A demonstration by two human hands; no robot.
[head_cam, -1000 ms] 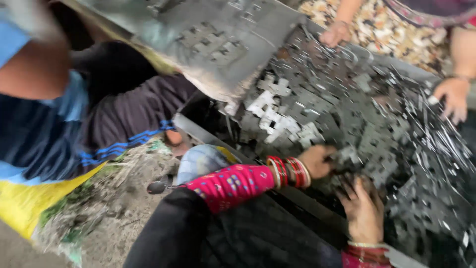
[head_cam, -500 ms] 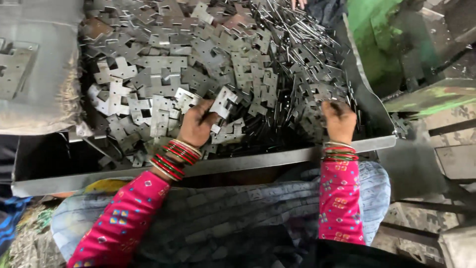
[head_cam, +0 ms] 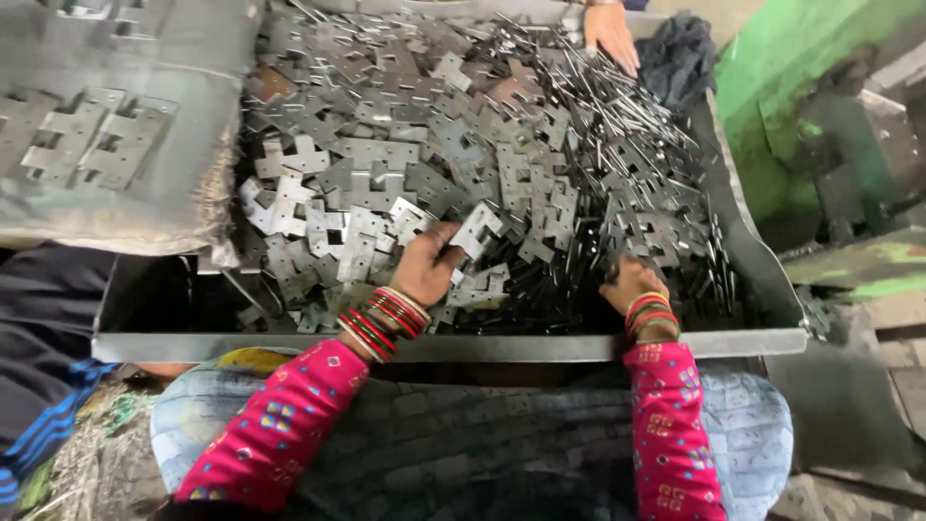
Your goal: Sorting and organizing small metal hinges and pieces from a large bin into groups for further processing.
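Metal tray: a long grey tray (head_cam: pixel 453 344) is seen from above, heaped with stamped parts; its near rim runs just in front of the person's lap.
Stamped plates: flat grey notched plates (head_cam: pixel 357 183) are piled across the left and middle of the tray.
Thin rods: dark thin rods (head_cam: pixel 617 135) are strewn over the right half of the tray, toward its far right corner.
Left hand: the left hand (head_cam: pixel 427 265) is laid on the pile near the middle of the near rim, fingers closed on one plate (head_cam: pixel 479 230), which is held tilted up off the heap.
Right hand: the right hand (head_cam: pixel 630 283) is pressed into the parts close to the near right corner; the fingers are curled under, and whether anything is gripped cannot be told.
Wrists: red and green bangles (head_cam: pixel 386 318) are worn above pink patterned sleeves.
Sack: a grey sack (head_cam: pixel 125 125) with a few plates on it is laid over the tray's left end.
Other person: another hand (head_cam: pixel 611 34) is rested on the far rim, beside a dark cloth (head_cam: pixel 675 58).
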